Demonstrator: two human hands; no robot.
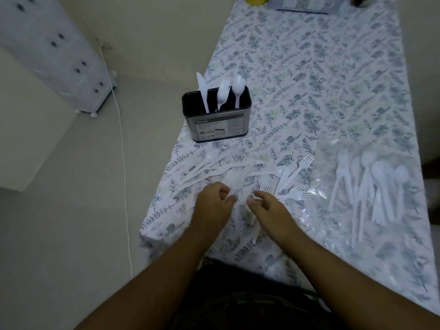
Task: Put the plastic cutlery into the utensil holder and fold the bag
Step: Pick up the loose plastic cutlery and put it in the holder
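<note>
A black-and-steel utensil holder (220, 125) stands near the table's left edge with a white knife (202, 91), fork (223, 91) and spoon (238, 88) upright in it. Loose white cutlery (223, 169) lies scattered in front of it, with forks (298, 166) further right. A clear plastic bag (338, 163) lies flat at the right with several forks and spoons (371, 186) in it. My left hand (212, 206) and right hand (269, 208) hover close together over the loose pile, fingers curled. A blurred white piece (238, 186) runs between them. The left fingers seem to pinch it.
The table carries a leaf-patterned cloth (321, 79). A yellow object (256, 0) and a flat box (304, 4) sit at its far end. A white drawer unit (59, 51) and a white cord (123, 163) are on the floor at the left.
</note>
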